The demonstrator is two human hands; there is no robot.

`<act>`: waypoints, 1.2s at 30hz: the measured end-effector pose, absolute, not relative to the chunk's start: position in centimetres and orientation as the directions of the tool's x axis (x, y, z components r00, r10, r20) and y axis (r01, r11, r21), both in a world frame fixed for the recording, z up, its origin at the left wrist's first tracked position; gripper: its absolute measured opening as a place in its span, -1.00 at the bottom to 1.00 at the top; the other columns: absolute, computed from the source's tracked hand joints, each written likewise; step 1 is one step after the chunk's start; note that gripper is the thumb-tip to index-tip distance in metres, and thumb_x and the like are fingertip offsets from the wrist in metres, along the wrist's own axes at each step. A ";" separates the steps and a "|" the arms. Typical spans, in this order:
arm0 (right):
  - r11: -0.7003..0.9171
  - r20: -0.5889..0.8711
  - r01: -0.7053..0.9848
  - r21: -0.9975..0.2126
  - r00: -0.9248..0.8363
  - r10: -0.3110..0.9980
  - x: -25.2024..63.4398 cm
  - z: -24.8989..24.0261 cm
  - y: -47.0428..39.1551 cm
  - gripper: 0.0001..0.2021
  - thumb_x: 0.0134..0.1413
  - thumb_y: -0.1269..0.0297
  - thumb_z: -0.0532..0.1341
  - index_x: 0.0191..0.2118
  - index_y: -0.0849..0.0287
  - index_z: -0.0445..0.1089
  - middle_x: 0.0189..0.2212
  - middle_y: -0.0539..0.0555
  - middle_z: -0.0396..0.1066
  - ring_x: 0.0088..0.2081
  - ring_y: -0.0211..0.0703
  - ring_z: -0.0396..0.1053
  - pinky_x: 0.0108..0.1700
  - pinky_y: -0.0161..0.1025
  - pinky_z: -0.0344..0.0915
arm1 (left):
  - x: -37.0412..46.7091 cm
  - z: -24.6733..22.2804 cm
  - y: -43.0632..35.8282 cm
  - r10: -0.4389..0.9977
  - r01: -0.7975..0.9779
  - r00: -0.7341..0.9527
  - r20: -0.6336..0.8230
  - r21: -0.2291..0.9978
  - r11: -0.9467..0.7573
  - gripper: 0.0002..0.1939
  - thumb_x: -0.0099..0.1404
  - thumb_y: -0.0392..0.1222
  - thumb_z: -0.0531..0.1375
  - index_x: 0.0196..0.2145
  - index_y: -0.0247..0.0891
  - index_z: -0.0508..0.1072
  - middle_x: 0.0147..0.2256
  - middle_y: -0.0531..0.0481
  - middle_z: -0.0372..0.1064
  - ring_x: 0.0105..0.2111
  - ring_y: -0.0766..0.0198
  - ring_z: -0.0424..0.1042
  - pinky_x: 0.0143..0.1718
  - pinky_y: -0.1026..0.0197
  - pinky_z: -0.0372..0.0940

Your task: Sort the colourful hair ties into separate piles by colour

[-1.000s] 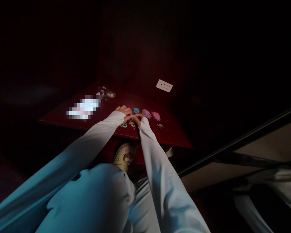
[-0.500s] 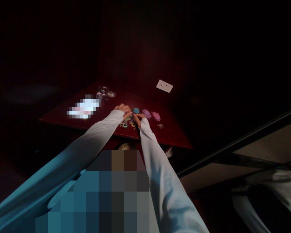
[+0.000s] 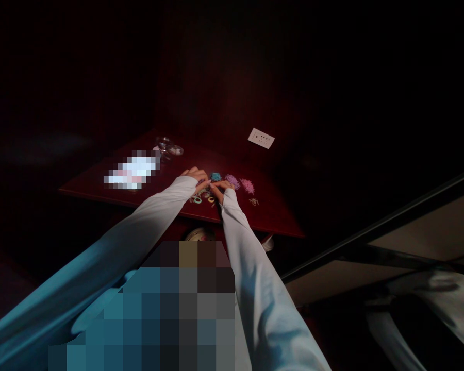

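Note:
My left hand [image 3: 197, 176] and my right hand [image 3: 219, 191] meet over the dark red table [image 3: 96, 172], their fingertips nearly touching. On each the fingers are bent in a pinch, and what they hold is too small to make out. Under and between them lies a pile of small mixed pieces [image 3: 203, 193] with a green scissor-like ring [image 3: 197, 200] and a yellow ring [image 3: 211, 199] at its near side. Just beyond my right hand sit a blue heap [image 3: 215, 176], a purple heap [image 3: 232, 181] and a pink heap [image 3: 248, 186] of small thin pieces.
A small tan heap [image 3: 253, 202] lies to the right. Clear round containers [image 3: 165, 147] stand at the back left, behind a bright blurred-out object [image 3: 133, 171]. A white socket plate [image 3: 261, 138] is on the wall. The surroundings are very dark.
My right hand's fingertips have moved left, away from beside the blue heap and in to my left hand's fingertips. My left hand has barely moved.

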State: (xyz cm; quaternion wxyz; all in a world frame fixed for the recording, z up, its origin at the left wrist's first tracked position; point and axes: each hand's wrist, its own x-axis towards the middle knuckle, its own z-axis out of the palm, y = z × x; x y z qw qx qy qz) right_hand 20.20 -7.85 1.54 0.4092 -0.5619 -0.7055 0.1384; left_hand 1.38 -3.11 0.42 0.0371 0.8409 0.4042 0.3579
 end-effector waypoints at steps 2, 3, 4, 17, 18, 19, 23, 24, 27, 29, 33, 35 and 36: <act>0.323 0.420 0.679 -0.659 -0.023 0.907 20.3 1.5 -7.9 -0.76 0.27 0.03 0.34 -0.29 0.08 0.63 -0.14 0.07 0.57 0.03 -0.04 0.41 0.24 -0.07 0.20 | 1.2 0.7 -3.3 0.715 0.652 0.428 0.553 0.358 -0.668 -0.75 0.47 -0.04 0.10 -0.23 -0.09 0.56 -0.09 -0.03 0.57 -0.05 0.06 0.37 -0.01 0.03 0.27; 0.316 0.419 0.681 -0.660 -0.015 0.908 20.3 1.5 -7.9 -0.76 0.27 0.03 0.33 -0.29 0.08 0.62 -0.14 0.07 0.57 0.04 -0.03 0.40 0.24 -0.07 0.20 | 1.1 0.8 -3.4 0.721 0.654 0.426 0.547 0.364 -0.663 -0.75 0.47 -0.04 0.09 -0.23 -0.09 0.56 -0.09 -0.03 0.57 -0.05 0.05 0.37 -0.01 0.02 0.27; 0.310 0.419 0.683 -0.661 -0.007 0.908 20.4 1.6 -8.0 -0.76 0.27 0.03 0.33 -0.28 0.07 0.62 -0.14 0.07 0.58 0.04 -0.03 0.40 0.24 -0.06 0.20 | 1.0 1.0 -3.6 0.728 0.657 0.419 0.544 0.372 -0.656 -0.75 0.46 -0.03 0.09 -0.23 -0.09 0.55 -0.09 -0.04 0.57 -0.05 0.05 0.37 0.00 0.02 0.27; 0.195 0.470 0.756 -0.625 0.165 0.867 24.6 2.3 -9.0 -0.74 0.29 0.09 0.30 -0.25 0.14 0.65 -0.14 0.15 0.59 0.03 0.04 0.41 0.24 0.00 0.15 | 1.1 1.3 -4.4 0.749 0.672 0.351 0.561 0.405 -0.619 -0.80 0.43 -0.07 0.11 -0.28 -0.11 0.50 -0.10 -0.02 0.58 -0.06 0.07 0.36 -0.04 0.02 0.27; 0.168 0.479 0.778 -0.606 0.188 0.858 25.6 2.3 -9.4 -0.72 0.30 0.06 0.28 -0.23 0.13 0.65 -0.12 0.16 0.59 0.03 0.05 0.40 0.22 0.00 0.17 | 1.1 1.3 -4.4 0.748 0.674 0.347 0.565 0.404 -0.618 -0.80 0.43 -0.08 0.12 -0.29 -0.11 0.50 -0.11 -0.01 0.59 -0.07 0.07 0.36 -0.04 0.02 0.26; 0.147 0.498 0.800 -0.582 0.208 0.842 26.8 2.4 -9.8 -0.69 0.32 0.02 0.26 -0.20 0.11 0.66 -0.10 0.16 0.58 0.05 0.06 0.37 0.20 0.00 0.18 | 1.1 1.2 -4.4 0.744 0.672 0.348 0.570 0.402 -0.622 -0.81 0.42 -0.09 0.12 -0.29 -0.11 0.50 -0.11 -0.01 0.59 -0.07 0.07 0.36 -0.04 0.02 0.26; 0.020 0.534 0.882 -0.470 0.266 0.803 32.2 2.8 -12.1 -0.58 0.34 -0.08 0.20 -0.18 0.11 0.69 -0.12 0.22 0.54 0.06 0.11 0.25 0.13 -0.04 0.17 | 1.1 1.1 -4.3 0.734 0.662 0.368 0.571 0.393 -0.638 -0.84 0.39 -0.11 0.15 -0.28 -0.10 0.52 -0.12 -0.01 0.59 -0.06 0.06 0.36 -0.03 0.02 0.25; -0.037 0.529 0.894 -0.447 0.298 0.795 33.5 2.9 -12.6 -0.56 0.34 -0.11 0.18 -0.19 0.11 0.69 -0.12 0.23 0.52 0.05 0.12 0.23 0.12 -0.03 0.16 | 1.2 1.1 -4.2 0.738 0.667 0.365 0.568 0.394 -0.632 -0.84 0.38 -0.11 0.15 -0.28 -0.10 0.53 -0.12 -0.02 0.58 -0.06 0.05 0.36 -0.03 0.02 0.25; -0.158 0.497 0.907 -0.391 0.352 0.793 36.3 3.1 -13.7 -0.54 0.30 -0.15 0.20 -0.19 0.11 0.70 -0.09 0.23 0.49 0.05 0.15 0.18 0.10 -0.02 0.13 | 1.2 1.0 -4.1 0.745 0.675 0.349 0.568 0.400 -0.620 -0.85 0.38 -0.11 0.16 -0.28 -0.10 0.53 -0.13 -0.01 0.58 -0.06 0.05 0.36 -0.02 0.02 0.25; -0.172 0.494 0.917 -0.359 0.343 0.799 37.1 3.1 -14.0 -0.54 0.29 -0.16 0.22 -0.18 0.11 0.71 -0.07 0.23 0.48 0.04 0.14 0.18 0.09 -0.04 0.12 | 1.1 0.9 -4.0 0.744 0.672 0.349 0.569 0.402 -0.622 -0.85 0.38 -0.11 0.16 -0.27 -0.09 0.53 -0.12 0.00 0.59 -0.05 0.05 0.36 -0.01 0.02 0.24; -0.120 0.490 0.949 -0.291 0.256 0.833 37.1 2.8 -14.0 -0.55 0.31 -0.17 0.21 -0.18 0.07 0.71 -0.06 0.20 0.47 0.02 0.10 0.19 0.06 -0.05 0.11 | 0.9 0.9 -3.9 0.739 0.662 0.377 0.558 0.396 -0.636 -0.85 0.37 -0.09 0.16 -0.27 -0.09 0.54 -0.12 0.00 0.59 -0.05 0.05 0.37 -0.01 0.02 0.24; -0.104 0.479 0.957 -0.272 0.228 0.848 36.9 2.7 -13.8 -0.57 0.30 -0.15 0.22 -0.17 0.05 0.71 -0.06 0.19 0.48 0.02 0.10 0.19 0.07 -0.05 0.11 | 0.8 0.8 -3.9 0.735 0.662 0.372 0.567 0.394 -0.638 -0.85 0.37 -0.10 0.17 -0.28 -0.08 0.54 -0.13 0.00 0.59 -0.06 0.06 0.36 -0.02 0.02 0.24; -0.104 0.474 0.957 -0.270 0.226 0.851 36.8 2.6 -13.8 -0.58 0.30 -0.14 0.24 -0.17 0.05 0.71 -0.05 0.18 0.49 0.02 0.11 0.20 0.07 -0.04 0.11 | 0.9 0.7 -3.9 0.735 0.663 0.367 0.570 0.394 -0.637 -0.85 0.36 -0.10 0.17 -0.28 -0.08 0.54 -0.13 0.01 0.59 -0.06 0.06 0.36 -0.02 0.03 0.24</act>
